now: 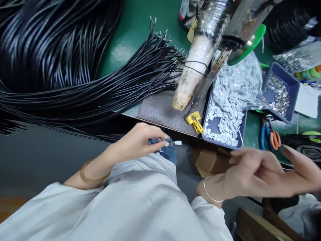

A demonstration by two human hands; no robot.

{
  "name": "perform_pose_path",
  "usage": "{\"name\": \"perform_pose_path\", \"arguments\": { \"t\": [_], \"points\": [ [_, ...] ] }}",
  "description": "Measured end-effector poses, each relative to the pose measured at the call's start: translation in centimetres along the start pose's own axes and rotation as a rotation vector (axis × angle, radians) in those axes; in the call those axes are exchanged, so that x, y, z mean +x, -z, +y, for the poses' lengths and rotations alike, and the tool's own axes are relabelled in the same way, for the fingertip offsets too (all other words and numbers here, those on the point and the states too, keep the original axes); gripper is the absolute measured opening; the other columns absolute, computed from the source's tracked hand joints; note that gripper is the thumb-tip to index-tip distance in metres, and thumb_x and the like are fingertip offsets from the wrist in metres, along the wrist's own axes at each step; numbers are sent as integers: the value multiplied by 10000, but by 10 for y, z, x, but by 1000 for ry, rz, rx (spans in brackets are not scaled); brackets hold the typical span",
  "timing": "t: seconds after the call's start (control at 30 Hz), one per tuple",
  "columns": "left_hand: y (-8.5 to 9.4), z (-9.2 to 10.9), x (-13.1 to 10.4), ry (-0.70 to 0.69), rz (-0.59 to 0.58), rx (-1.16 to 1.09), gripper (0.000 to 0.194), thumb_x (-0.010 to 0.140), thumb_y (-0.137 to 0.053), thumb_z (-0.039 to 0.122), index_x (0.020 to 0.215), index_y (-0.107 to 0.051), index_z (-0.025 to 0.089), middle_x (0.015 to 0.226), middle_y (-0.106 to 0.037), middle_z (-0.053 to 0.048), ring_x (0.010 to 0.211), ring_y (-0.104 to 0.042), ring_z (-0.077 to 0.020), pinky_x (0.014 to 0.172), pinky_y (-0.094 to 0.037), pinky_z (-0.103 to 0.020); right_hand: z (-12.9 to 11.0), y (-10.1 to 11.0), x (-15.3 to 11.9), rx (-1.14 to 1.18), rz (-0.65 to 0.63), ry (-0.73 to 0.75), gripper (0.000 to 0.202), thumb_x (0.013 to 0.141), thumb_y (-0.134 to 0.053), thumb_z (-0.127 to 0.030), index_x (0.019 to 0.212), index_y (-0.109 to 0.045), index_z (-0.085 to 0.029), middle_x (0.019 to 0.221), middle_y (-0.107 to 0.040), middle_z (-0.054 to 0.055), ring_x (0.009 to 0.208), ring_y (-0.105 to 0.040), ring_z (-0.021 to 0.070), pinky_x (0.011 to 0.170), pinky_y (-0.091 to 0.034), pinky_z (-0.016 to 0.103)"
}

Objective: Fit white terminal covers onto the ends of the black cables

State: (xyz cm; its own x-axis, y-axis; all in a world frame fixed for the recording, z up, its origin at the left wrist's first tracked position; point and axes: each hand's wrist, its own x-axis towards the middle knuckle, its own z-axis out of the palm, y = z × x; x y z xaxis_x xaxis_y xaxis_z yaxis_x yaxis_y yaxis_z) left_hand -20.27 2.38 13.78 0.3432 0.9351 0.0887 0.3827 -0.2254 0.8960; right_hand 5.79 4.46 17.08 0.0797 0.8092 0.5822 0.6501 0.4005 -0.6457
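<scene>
Near centre, a white connector (178, 143) is pinched by its lead in the left hand (139, 142); at four o'clock, the grip of the blurred right hand (260, 174) cannot be told. The green tabletop (139, 23) is covered by black cables (72, 63) at ten; the pink-and-white label (185, 9) at twelve cannot be read

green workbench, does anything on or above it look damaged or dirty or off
Yes: the white, plastic-wrapped tube has a brown-stained lower end above the grey-brown board, odd because the white part higher up looks cleaner. Unidentified pale specks also dot the board.
</scene>
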Motion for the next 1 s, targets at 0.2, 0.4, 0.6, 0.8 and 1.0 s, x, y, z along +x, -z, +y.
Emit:
{"name": "perform_pose_path", "arguments": {
  "t": [0.2, 0.4, 0.6, 0.8, 1.0],
  "points": [
    [35, -20, 24, -93, 763, 411, 76, 844, -700, 250, 900, -722, 204, 924, -742, -34, 898, -664, -189, 884, -512, -358, 34, -18, 28, -384, -226, -73, 159, 865, -623, -357, 821, -580, -210, 696, -623, -11, 613, -628, 159, 624, -479, 294],
    [44, -38, 42, 90, 500, 682, 233, 928, -491, 200, 986, -715, 168, 946, -691, -88, 851, -642, -218, 770, -480, -340, 65, -44, 60, -592, -369, 92, 89, 844, -556, -247, 760, -542, -220, 811, -618, 30, 773, -549, 182, 691, -377, 304],
    [35, -44, 6, 69, 684, 626, 186, 827, -569, 151, 927, -725, 136, 770, -644, -30, 609, -542, -133, 628, -423, -279, 64, -46, 59, -652, -426, 87, 77, 826, -560, -233, 758, -525, -226, 749, -591, 15, 725, -524, 178, 656, -338, 303],
    [33, -50, 12, -32, 940, 361, 195, 751, -623, 70, 899, -720, 153, 670, -567, 25, 555, -453, -87, 567, -375, -276, 60, -37, 46, -451, -199, 75, 97, 818, -582, -220, 734, -533, -219, 755, -621, 13, 680, -570, 162, 638, -433, 296],
    [37, -38, 29, -187, 1085, -296, 175, 908, -667, 265, 1057, -696, 180, 657, -565, 66, 466, -408, -9, 450, -318, -223, 38, -24, 29, -125, -38, -84, 124, 821, -664, -290, 764, -592, -206, 802, -670, 2, 676, -676, 158, 603, -520, 291]
  ]
}}
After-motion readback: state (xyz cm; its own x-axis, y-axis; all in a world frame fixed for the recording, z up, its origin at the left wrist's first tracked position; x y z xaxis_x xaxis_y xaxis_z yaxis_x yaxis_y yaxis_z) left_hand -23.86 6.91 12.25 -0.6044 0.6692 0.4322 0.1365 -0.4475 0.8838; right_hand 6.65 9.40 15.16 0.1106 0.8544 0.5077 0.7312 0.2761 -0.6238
